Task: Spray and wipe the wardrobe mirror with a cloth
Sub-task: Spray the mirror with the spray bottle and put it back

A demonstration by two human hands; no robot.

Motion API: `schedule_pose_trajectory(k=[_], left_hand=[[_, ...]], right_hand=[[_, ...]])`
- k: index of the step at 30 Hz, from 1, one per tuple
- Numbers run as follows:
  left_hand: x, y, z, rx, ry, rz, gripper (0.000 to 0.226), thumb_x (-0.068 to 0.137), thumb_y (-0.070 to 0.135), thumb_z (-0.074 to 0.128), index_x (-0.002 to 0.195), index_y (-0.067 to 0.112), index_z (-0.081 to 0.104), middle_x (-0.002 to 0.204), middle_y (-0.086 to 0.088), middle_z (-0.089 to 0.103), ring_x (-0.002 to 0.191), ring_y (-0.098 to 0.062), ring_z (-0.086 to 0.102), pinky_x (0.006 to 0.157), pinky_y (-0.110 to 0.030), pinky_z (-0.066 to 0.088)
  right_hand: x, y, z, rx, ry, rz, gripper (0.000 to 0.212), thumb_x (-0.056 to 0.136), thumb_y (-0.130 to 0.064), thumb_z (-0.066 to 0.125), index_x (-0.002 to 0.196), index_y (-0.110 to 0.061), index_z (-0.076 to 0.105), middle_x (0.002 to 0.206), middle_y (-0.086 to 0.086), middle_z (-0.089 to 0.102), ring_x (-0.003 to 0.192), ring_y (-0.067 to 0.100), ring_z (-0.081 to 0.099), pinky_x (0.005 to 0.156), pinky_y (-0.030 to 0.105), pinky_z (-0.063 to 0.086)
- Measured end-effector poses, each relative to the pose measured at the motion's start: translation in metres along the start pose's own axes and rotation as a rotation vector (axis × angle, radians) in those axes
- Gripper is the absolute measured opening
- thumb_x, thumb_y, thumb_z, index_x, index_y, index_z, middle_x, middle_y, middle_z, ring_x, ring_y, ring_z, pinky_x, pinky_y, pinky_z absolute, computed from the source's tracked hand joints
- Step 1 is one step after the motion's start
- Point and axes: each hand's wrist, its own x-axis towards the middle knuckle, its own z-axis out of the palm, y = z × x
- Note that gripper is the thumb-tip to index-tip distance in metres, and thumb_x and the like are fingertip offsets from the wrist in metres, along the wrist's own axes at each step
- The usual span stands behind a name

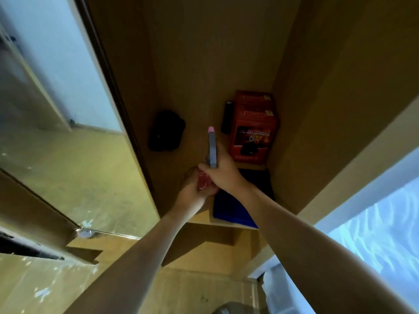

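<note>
Your right hand (221, 171) wraps the neck of the spray bottle (212, 150), its grey trigger head and pink nozzle pointing into the open wardrobe. Your left hand (195, 184) curls around the bottle's pinkish translucent body from below, probably to steady it as it is lifted off or set on the shelf (192, 141). A blue cloth (229, 211), soft and flat, lies on the shelf edge just beside your hands, within easy reach. The mirror (56, 132), a smooth glossy door panel, stands to the left, streaked and spotted. Behind the bottle sit a red printed cardboard box (254, 125) and a dark, rounded pouch (165, 131).
</note>
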Motion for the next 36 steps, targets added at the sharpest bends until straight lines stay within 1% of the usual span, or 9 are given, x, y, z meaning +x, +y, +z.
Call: schedule_pose_trajectory(k=[3,6,8,12,17,21,25,30,36], left_hand=[[-0.021,0.008,-0.008,0.031,-0.034,0.055,0.029,0.086,0.016,0.070,0.103,0.031,0.053,0.095,0.008,0.062,0.096,-0.014,0.063,0.081,-0.027,0.050],[-0.041,0.013,-0.019,0.034,-0.068,0.082,0.044,0.076,0.036,0.075,0.113,0.022,0.056,0.104,0.002,0.066,0.102,-0.017,0.063,0.087,-0.038,0.054],[-0.058,0.018,-0.028,0.073,-0.091,0.109,0.051,0.074,0.038,0.076,0.117,0.019,0.056,0.110,-0.001,0.065,0.101,-0.014,0.061,0.090,-0.039,0.052],[-0.105,0.022,-0.049,0.102,-0.137,0.230,0.043,0.072,0.060,0.063,0.109,0.041,0.052,0.101,0.000,0.066,0.095,-0.022,0.065,0.084,-0.050,0.053],[-0.153,0.023,-0.078,0.058,-0.165,0.279,0.059,0.063,0.080,0.060,0.116,0.059,0.045,0.116,0.006,0.059,0.109,-0.025,0.059,0.088,-0.052,0.053],[-0.191,0.044,-0.105,0.025,-0.165,0.285,0.046,0.065,0.059,0.068,0.107,0.059,0.048,0.116,0.005,0.060,0.110,-0.021,0.058,0.092,-0.048,0.053],[-0.226,0.051,-0.127,-0.031,-0.117,0.288,0.047,0.079,0.020,0.076,0.105,0.048,0.049,0.109,0.008,0.064,0.097,-0.007,0.064,0.087,-0.042,0.057],[-0.264,0.050,-0.147,-0.076,-0.069,0.217,0.050,0.075,0.028,0.080,0.119,0.028,0.056,0.109,0.006,0.068,0.100,-0.017,0.067,0.085,-0.047,0.057],[-0.306,0.052,-0.174,-0.079,0.004,0.202,0.050,0.076,0.021,0.078,0.117,0.034,0.053,0.111,0.011,0.065,0.101,-0.013,0.065,0.079,-0.042,0.060]], right_hand=[[-0.020,-0.019,0.005,-0.057,0.060,-0.007,0.054,0.084,-0.013,0.069,0.129,-0.028,0.043,0.100,0.000,0.059,0.086,0.014,0.061,0.077,0.033,0.052],[-0.048,-0.036,0.014,-0.084,0.153,0.025,0.050,0.084,-0.015,0.068,0.125,-0.028,0.043,0.088,-0.003,0.055,0.075,0.011,0.057,0.068,0.030,0.048],[-0.071,-0.048,0.022,-0.087,0.231,0.039,0.054,0.083,-0.016,0.069,0.129,-0.023,0.043,0.091,-0.002,0.055,0.078,0.012,0.056,0.070,0.031,0.049],[-0.118,-0.079,0.045,-0.098,0.323,0.034,0.046,0.081,-0.014,0.070,0.121,-0.018,0.047,0.097,-0.001,0.057,0.082,0.017,0.058,0.076,0.039,0.054],[-0.164,-0.120,0.074,-0.075,0.361,0.002,0.047,0.081,-0.012,0.069,0.123,-0.012,0.046,0.116,0.007,0.058,0.093,0.021,0.060,0.085,0.046,0.054],[-0.189,-0.148,0.091,-0.037,0.366,-0.032,0.056,0.082,-0.009,0.069,0.131,-0.017,0.043,0.119,0.002,0.057,0.096,0.015,0.060,0.085,0.035,0.055],[-0.208,-0.167,0.104,-0.028,0.323,-0.066,0.055,0.084,-0.010,0.070,0.132,-0.015,0.044,0.113,-0.005,0.056,0.093,0.011,0.059,0.080,0.025,0.052],[-0.232,-0.184,0.124,-0.056,0.292,-0.106,0.053,0.083,-0.021,0.073,0.129,-0.017,0.046,0.099,-0.009,0.055,0.089,0.011,0.058,0.082,0.029,0.053],[-0.255,-0.211,0.150,-0.035,0.223,-0.135,0.048,0.085,-0.023,0.072,0.125,-0.018,0.047,0.100,-0.011,0.055,0.089,0.007,0.059,0.081,0.028,0.053]])
